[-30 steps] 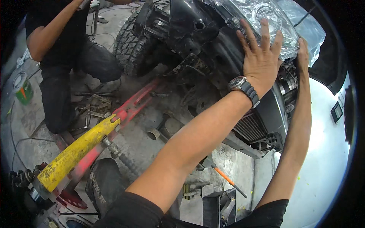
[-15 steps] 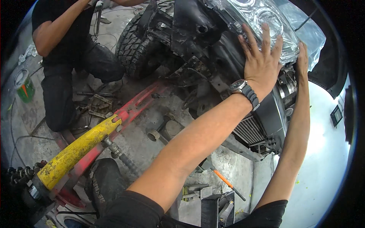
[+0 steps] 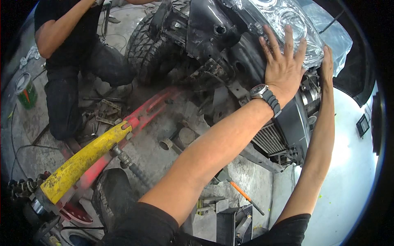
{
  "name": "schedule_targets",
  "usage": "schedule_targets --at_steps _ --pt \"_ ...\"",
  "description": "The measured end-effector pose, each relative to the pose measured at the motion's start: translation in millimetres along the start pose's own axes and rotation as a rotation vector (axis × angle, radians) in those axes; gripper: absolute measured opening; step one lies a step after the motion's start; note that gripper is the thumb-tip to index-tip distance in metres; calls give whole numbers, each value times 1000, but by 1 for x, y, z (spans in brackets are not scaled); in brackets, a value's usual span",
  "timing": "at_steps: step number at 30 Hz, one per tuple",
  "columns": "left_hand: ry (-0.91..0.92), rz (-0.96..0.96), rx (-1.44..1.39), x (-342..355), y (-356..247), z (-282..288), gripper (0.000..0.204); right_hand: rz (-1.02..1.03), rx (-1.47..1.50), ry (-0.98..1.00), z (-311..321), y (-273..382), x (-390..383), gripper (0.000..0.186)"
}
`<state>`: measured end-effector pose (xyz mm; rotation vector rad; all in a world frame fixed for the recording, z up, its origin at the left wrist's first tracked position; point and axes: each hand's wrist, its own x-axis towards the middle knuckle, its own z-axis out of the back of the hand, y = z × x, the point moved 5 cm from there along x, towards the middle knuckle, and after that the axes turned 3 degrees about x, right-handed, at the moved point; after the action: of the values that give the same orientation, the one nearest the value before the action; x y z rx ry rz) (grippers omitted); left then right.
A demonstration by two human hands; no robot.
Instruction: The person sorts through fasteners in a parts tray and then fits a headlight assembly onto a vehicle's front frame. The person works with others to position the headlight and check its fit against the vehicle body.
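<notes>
My left hand (image 3: 284,67), wearing a watch, lies with spread fingers on a clear headlight (image 3: 291,24) at the top right. My right hand (image 3: 327,61) grips the outer side of that headlight, its fingers partly hidden along the edge. Beneath both hands are a black body panel (image 3: 248,53), exposed metal brackets and a finned radiator (image 3: 266,137). Crinkled clear plastic sheeting (image 3: 340,45) hangs behind the headlight.
A co-worker (image 3: 63,69) in dark clothes kneels at the upper left beside a tyre (image 3: 139,53). A yellow-and-red hydraulic tool (image 3: 78,164) crosses the lower left, near loose metal tools, cables and a green can (image 3: 25,90). An orange-handled tool (image 3: 242,192) lies below.
The view has shifted slightly, so the scene sits a little lower and to the right. Both my hands stay in the same places on the headlight.
</notes>
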<state>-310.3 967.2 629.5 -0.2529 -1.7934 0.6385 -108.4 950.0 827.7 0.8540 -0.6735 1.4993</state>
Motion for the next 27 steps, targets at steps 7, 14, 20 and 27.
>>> schedule_targets --at_steps 7,14,20,27 --pt "7 6 -25 1 0 0 64 10 -50 -5 3 -5 5 50" --pt "20 12 -34 1 0 3 65 -22 -3 1 0 5 -3 49" --pt "17 11 -31 1 0 3 66 1 -27 -11 -1 16 -7 49" --pt "4 14 -40 1 0 2 69 15 -81 -1 -1 23 -6 48"
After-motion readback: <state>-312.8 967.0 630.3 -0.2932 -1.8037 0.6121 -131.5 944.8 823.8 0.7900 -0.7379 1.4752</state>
